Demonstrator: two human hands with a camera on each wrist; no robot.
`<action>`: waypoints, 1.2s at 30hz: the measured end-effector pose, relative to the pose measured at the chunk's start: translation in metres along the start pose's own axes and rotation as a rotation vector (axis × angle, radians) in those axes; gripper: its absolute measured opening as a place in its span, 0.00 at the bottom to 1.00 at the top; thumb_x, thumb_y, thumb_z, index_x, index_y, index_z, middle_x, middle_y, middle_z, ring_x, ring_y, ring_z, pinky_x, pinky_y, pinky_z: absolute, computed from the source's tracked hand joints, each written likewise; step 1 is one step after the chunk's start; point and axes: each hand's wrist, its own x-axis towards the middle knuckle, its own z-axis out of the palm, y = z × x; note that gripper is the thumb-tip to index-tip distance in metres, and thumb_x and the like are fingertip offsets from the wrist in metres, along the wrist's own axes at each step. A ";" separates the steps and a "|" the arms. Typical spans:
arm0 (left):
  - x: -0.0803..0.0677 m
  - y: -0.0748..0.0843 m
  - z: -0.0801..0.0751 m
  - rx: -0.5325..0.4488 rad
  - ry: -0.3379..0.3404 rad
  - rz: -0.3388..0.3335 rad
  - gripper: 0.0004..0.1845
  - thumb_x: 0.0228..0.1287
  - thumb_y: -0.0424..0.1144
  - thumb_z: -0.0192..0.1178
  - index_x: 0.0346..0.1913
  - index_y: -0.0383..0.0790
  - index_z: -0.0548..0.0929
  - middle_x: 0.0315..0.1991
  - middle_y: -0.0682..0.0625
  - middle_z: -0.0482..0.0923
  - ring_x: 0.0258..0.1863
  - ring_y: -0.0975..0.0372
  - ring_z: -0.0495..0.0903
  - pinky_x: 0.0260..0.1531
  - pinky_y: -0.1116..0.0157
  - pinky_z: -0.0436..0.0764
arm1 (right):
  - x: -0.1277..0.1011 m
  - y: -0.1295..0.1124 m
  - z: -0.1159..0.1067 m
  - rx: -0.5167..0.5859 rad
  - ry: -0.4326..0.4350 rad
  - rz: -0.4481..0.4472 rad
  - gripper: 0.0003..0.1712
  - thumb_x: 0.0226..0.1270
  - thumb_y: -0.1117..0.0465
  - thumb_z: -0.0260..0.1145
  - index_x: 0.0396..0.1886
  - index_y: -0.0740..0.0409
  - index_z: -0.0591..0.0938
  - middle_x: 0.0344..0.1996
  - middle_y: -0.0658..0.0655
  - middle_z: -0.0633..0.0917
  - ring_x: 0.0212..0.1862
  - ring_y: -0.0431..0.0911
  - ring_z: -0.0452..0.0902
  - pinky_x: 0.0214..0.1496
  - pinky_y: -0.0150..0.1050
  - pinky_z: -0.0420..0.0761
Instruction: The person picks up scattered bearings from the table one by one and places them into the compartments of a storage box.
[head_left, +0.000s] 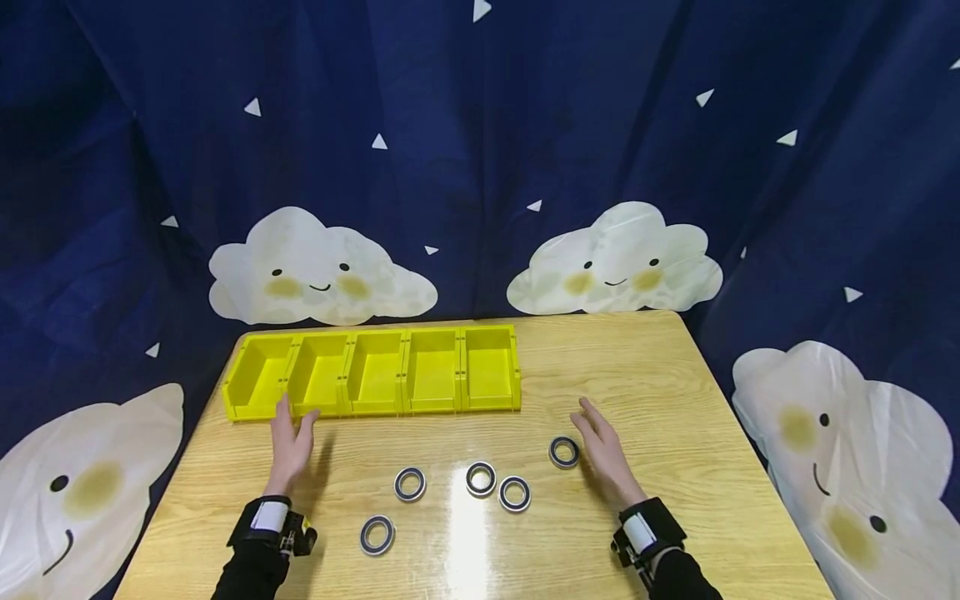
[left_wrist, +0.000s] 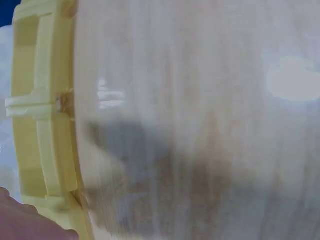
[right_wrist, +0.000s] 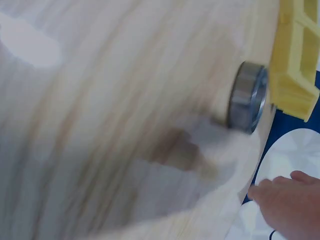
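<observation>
My left hand [head_left: 290,446] is held over the table with fingers extended and nothing in it. Its fingertips overlap the front edge of a row of yellow bins [head_left: 375,410] in the head view. On the right side, my right hand [head_left: 609,457] hovers empty, fingers stretched forward, just right of a bearing [head_left: 553,456]. That bearing [right_wrist: 243,97] shows its metal outer ring in the right wrist view, apart from the hand [right_wrist: 290,202]. More ring-shaped bearings with dark seals lie between the hands: a pair near the middle [head_left: 504,498] and two nearer the left hand [head_left: 365,537].
The yellow bins form one joined row of several compartments along the back left of the wooden table [head_left: 615,358]. A dark blue curtain [head_left: 465,167] with white clouds hangs behind and beside the table. Glare [head_left: 467,550] brightens the front middle.
</observation>
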 end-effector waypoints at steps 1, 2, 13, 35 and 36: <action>0.001 0.001 -0.002 -0.038 -0.008 -0.017 0.40 0.75 0.50 0.38 0.75 0.38 0.27 0.77 0.36 0.23 0.76 0.43 0.26 0.73 0.43 0.36 | 0.002 -0.003 0.002 0.031 -0.009 0.009 0.37 0.78 0.46 0.44 0.76 0.63 0.52 0.76 0.65 0.52 0.77 0.60 0.46 0.77 0.55 0.48; 0.003 0.002 -0.004 -0.070 -0.016 -0.035 0.41 0.75 0.51 0.37 0.75 0.39 0.25 0.77 0.37 0.22 0.76 0.44 0.25 0.73 0.44 0.36 | 0.004 -0.006 0.004 0.051 -0.017 0.017 0.37 0.78 0.46 0.44 0.76 0.63 0.52 0.76 0.65 0.53 0.77 0.60 0.46 0.77 0.55 0.48; 0.019 0.012 -0.020 -0.161 -0.064 -0.159 0.43 0.74 0.56 0.33 0.73 0.40 0.19 0.75 0.41 0.14 0.75 0.48 0.20 0.74 0.47 0.33 | 0.032 -0.027 0.024 0.214 -0.023 0.061 0.36 0.77 0.48 0.46 0.74 0.66 0.55 0.74 0.65 0.58 0.77 0.56 0.48 0.77 0.51 0.51; 0.044 0.017 -0.038 -0.195 -0.078 -0.211 0.38 0.75 0.56 0.26 0.76 0.35 0.33 0.77 0.40 0.26 0.77 0.46 0.29 0.75 0.49 0.37 | 0.058 -0.059 0.063 0.255 -0.091 0.036 0.36 0.78 0.46 0.40 0.75 0.65 0.53 0.76 0.64 0.53 0.78 0.55 0.44 0.78 0.50 0.45; 0.045 0.016 -0.039 -0.198 -0.063 -0.208 0.37 0.75 0.55 0.26 0.76 0.35 0.36 0.77 0.39 0.28 0.77 0.46 0.31 0.76 0.50 0.38 | 0.059 -0.060 0.065 0.237 -0.087 0.040 0.36 0.78 0.47 0.40 0.75 0.65 0.53 0.76 0.64 0.53 0.78 0.55 0.44 0.78 0.50 0.45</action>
